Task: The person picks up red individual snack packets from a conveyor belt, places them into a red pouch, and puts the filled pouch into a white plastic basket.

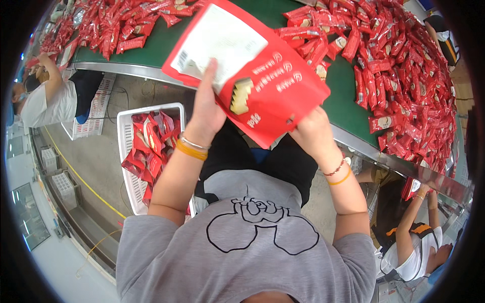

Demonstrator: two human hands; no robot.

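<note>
A large red pouch [261, 75] with a white printed panel spans the space between my two hands, over the near edge of the green conveyor belt [343, 100]. My left hand [208, 102] grips its left side, thumb lying on the white panel. At the lower right corner, the fingers of my right hand [312, 130] pinch the pouch; their tips are partly hidden behind it. Whether the pouch holds anything cannot be seen. Small red wrapped packets [401, 68] are heaped on the belt to the right, some close behind the pouch.
Another heap of red packets [113, 26] lies at the belt's far left. Left of my legs stands a white plastic basket [123, 151] holding red pouches [149, 144]. The belt's metal edge [129, 71] runs before me. Co-workers sit at left [49, 98] and right [413, 242].
</note>
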